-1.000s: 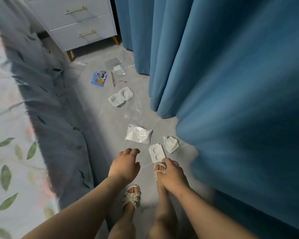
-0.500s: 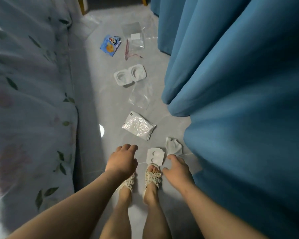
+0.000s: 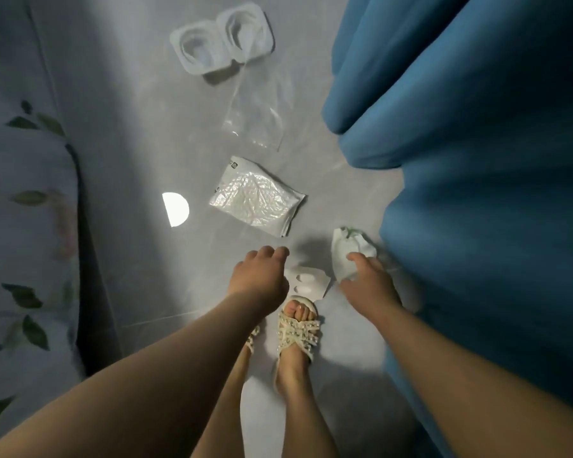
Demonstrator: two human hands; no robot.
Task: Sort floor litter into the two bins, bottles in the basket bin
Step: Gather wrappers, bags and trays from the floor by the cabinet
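Observation:
Litter lies on the grey floor in front of my feet. My right hand (image 3: pixel 369 285) reaches down onto a crumpled white wrapper (image 3: pixel 344 247), fingers spread and touching its near edge. My left hand (image 3: pixel 258 276) hovers with loose fingers over the left edge of a white blister card (image 3: pixel 310 284), holding nothing. Farther out lie a silvery foil pouch (image 3: pixel 255 198), a clear plastic bag (image 3: pixel 258 110) and a white two-cup tray (image 3: pixel 222 41). No bottle and no bin is in view.
A blue curtain (image 3: pixel 477 160) hangs close along the right, right beside the wrapper. A leaf-patterned bed cover (image 3: pixel 24 209) drapes down on the left. A bright light spot (image 3: pixel 175 209) lies on the floor. My sandalled foot (image 3: pixel 298 332) stands just behind the card.
The view has dropped closer to the floor. My right hand has moved forward and right onto the crumpled wrapper. My left hand has stayed near the blister card.

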